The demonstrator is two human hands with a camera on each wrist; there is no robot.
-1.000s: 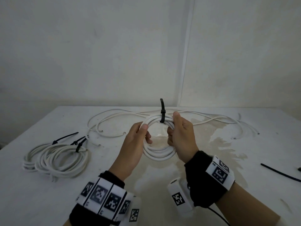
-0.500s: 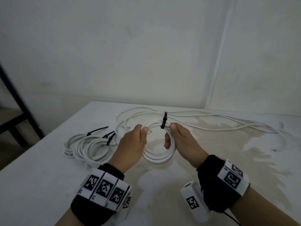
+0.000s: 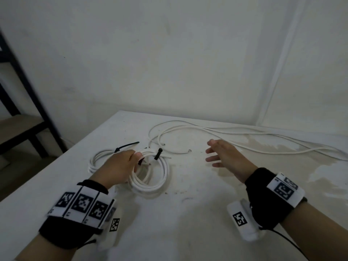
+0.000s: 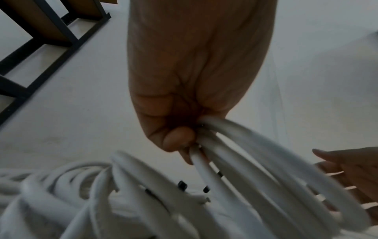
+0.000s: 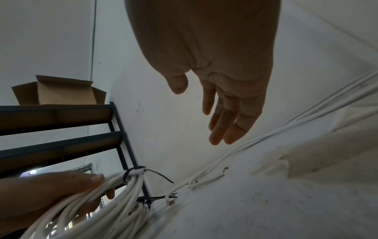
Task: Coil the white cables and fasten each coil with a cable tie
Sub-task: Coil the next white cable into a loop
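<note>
My left hand (image 3: 120, 166) grips the tied coil (image 3: 150, 178) low over the table (image 3: 188, 223), beside the other coils (image 3: 98, 159). If I drop it carelessly, its tie (image 3: 157, 153) may hook theirs. My right hand (image 3: 226, 159) is free, fingers spread, near the loose cables (image 3: 244, 146); grabbing mid-length could tangle them

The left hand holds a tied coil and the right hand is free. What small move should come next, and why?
Probably the left hand should set the tied coil beside the finished coils and let go. A black cable tie already binds it, and the right hand is open and empty, apart from it, near the loose white cables that remain uncoiled.
</note>
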